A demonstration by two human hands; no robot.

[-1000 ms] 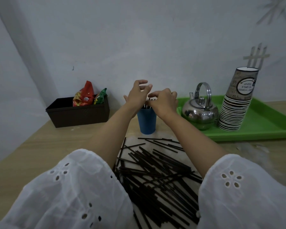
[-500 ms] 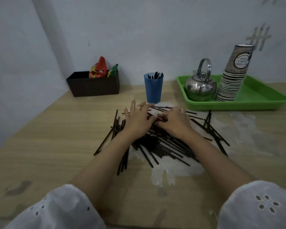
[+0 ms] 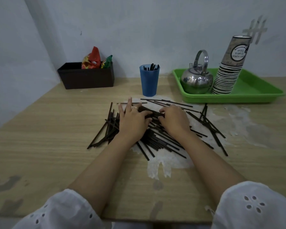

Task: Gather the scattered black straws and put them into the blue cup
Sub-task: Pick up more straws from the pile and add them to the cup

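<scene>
Several black straws (image 3: 157, 142) lie scattered in a heap on the wooden table (image 3: 48, 133). My left hand (image 3: 132, 120) lies on the heap's left part. Two of its fingers are stretched out, the others and the thumb curl round a small bundle of straws. My right hand (image 3: 174, 120) faces it on the right, its curled fingers gripping the other end of the same bundle. The blue cup (image 3: 149, 82) stands upright behind the heap with a few straws inside, apart from both hands.
A green tray (image 3: 254, 95) at the back right carries a steel kettle (image 3: 196, 80) and a stack of paper cups (image 3: 228, 75). A dark box (image 3: 86, 78) with snack packets sits at the back left. Walls close off the back and left.
One second ago both hands were up at the cup's rim. They came down onto the heap, and since half a second ago their fingers have closed round a bundle.
</scene>
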